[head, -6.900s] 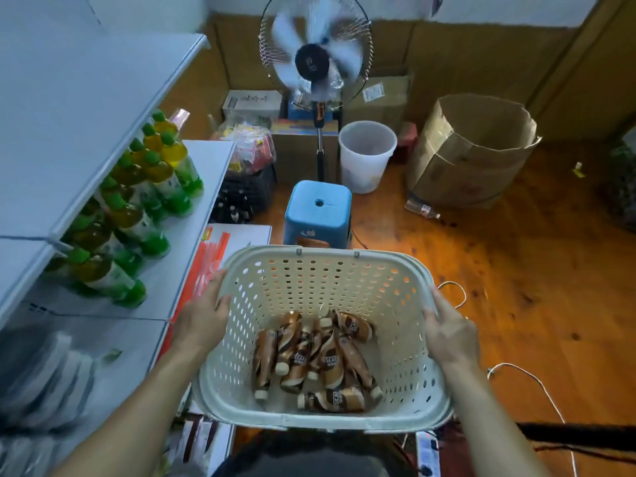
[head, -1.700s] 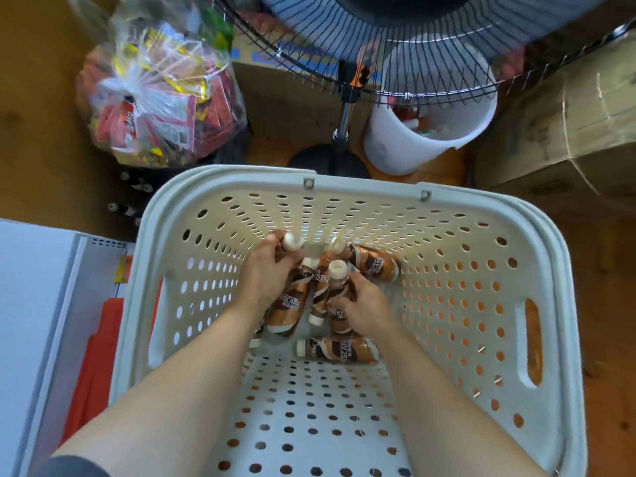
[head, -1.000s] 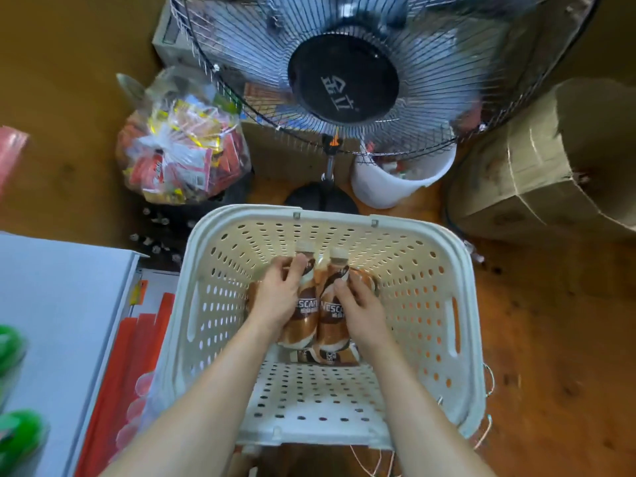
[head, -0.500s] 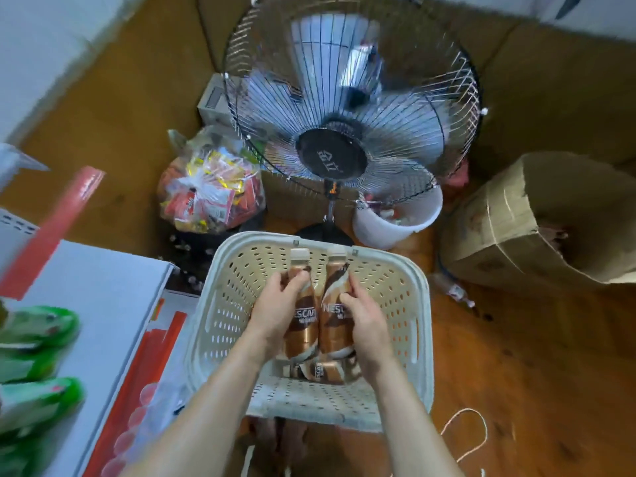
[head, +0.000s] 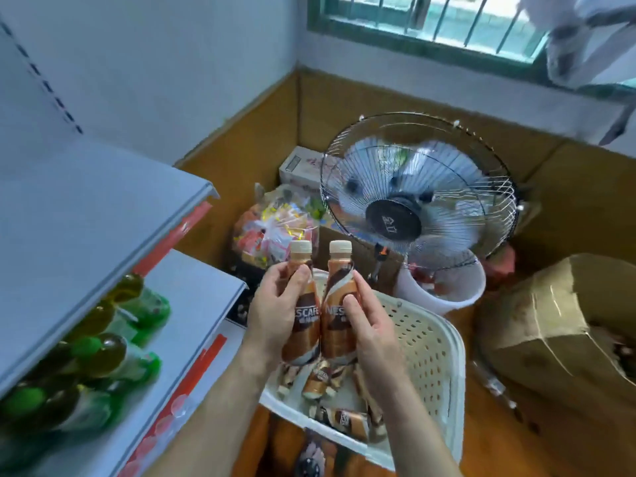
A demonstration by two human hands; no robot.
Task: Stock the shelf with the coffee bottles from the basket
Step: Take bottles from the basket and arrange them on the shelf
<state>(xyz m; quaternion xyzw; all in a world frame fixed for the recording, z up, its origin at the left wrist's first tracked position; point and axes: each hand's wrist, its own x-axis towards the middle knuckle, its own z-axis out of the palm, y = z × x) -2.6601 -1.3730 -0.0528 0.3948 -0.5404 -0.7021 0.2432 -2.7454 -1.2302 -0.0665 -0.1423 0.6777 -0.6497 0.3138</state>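
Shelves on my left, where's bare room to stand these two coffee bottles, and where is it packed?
The upper shelf shows only bare white surface up to its front lip. The lower shelf is bare at its far end, beyond the green-capped bottles, which crowd its near part. Left hand and right hand each hold one coffee bottle above the basket.

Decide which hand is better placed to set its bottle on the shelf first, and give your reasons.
Probably the left hand. It grips the left bottle on the side nearer the shelf. The right hand, holding the right bottle, would have to cross it.
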